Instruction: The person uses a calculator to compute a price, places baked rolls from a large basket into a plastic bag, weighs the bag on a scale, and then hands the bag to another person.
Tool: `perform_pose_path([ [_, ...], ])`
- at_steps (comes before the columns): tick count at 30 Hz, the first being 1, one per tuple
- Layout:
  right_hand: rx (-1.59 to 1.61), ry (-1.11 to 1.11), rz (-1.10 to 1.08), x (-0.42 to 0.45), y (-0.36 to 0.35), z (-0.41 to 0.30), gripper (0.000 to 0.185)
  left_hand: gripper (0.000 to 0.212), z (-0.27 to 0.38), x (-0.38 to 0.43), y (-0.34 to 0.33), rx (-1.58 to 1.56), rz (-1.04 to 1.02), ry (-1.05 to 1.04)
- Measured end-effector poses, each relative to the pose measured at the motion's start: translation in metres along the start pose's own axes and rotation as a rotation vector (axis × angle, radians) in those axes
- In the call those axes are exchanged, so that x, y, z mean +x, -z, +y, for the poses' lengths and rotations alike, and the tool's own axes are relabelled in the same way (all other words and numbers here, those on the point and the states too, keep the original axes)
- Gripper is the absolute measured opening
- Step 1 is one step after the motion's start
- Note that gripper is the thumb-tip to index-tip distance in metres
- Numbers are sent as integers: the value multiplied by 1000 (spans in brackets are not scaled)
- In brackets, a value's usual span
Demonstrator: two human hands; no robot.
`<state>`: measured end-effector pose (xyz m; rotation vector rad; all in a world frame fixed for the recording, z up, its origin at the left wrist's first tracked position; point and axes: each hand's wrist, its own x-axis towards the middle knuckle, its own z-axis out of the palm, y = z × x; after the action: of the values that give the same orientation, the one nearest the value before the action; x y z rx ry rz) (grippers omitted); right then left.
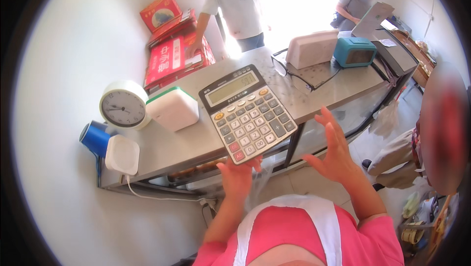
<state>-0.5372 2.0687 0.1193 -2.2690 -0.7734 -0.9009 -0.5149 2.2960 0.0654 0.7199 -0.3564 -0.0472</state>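
Observation:
A large desktop calculator [254,122] with grey, white, red and orange keys is tilted up at the counter's front edge, figures lit on its display. My left hand [237,174] holds its lower edge from underneath; most of those fingers are hidden behind it. To the right of the calculator, my right hand [331,152] is raised in the air, fingers spread and nothing in it. Behind the calculator runs the metal-topped counter [176,148]. Just beyond it, a pair of black-framed glasses [311,87] lies on the counter top.
Left of the calculator stand a white box with a green edge [173,109], a round clock [125,106], a blue cup [95,139] and a corded white device [122,154]. A pinkish block [312,49] and a teal device [355,52] stand right. People stand beyond and at right.

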Motion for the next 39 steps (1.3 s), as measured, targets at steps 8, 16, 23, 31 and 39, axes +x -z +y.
perform_pose_path([
  [8,-112,-331,-112,-77,32,-9,82,70,-47,-13,18,164,-59,120],
  [16,-252,-471,44,-153,120,-17,72,64,-104,-30,-61,181,-139,272],
  [23,-334,-810,140,-284,220,-48,68,62,-213,-64,-163,271,-370,458],
  [31,-633,-1303,274,-438,299,-133,53,48,-338,-136,-271,332,-817,779],
  [39,-659,-1547,343,-471,303,-149,40,42,-420,-160,-325,407,-1080,1053],
])
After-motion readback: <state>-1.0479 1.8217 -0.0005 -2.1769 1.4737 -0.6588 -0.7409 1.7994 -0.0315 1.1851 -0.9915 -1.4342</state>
